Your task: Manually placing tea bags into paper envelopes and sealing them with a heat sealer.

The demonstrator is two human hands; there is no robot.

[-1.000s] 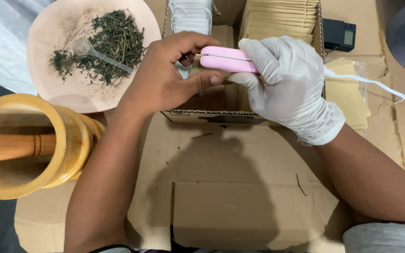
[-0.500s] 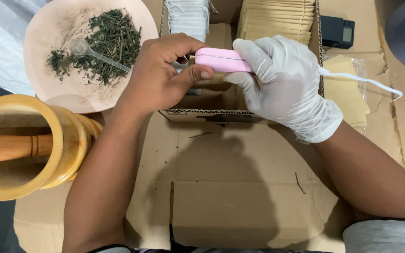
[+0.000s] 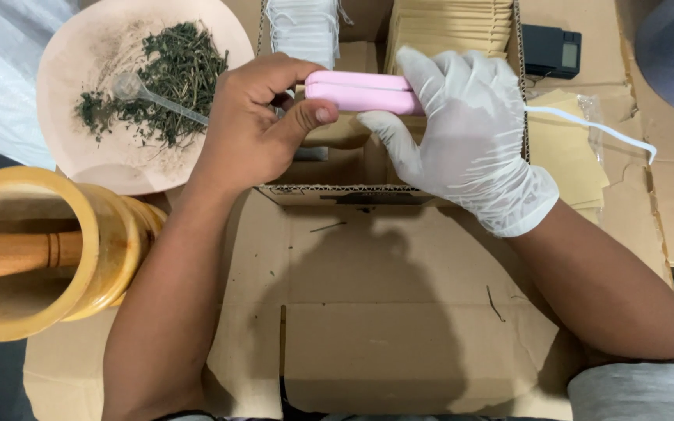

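Observation:
A pink handheld sealer with a white cord is held over an open cardboard box. My right hand, in a white glove, grips the sealer's right half. My bare left hand pinches its left end between thumb and fingers; something small and tan shows under the thumb, too hidden to identify. A stack of white bags and a stack of tan envelopes stand in the box behind the hands.
A pink plate with dried green herbs and a clear spoon lies at upper left. A wooden mortar with pestle sits at left. A black scale and loose tan envelopes are at right. Flattened cardboard covers the near area.
Both hands have kept hold of the pink sealer and shifted only slightly; my left thumb has moved under its left end.

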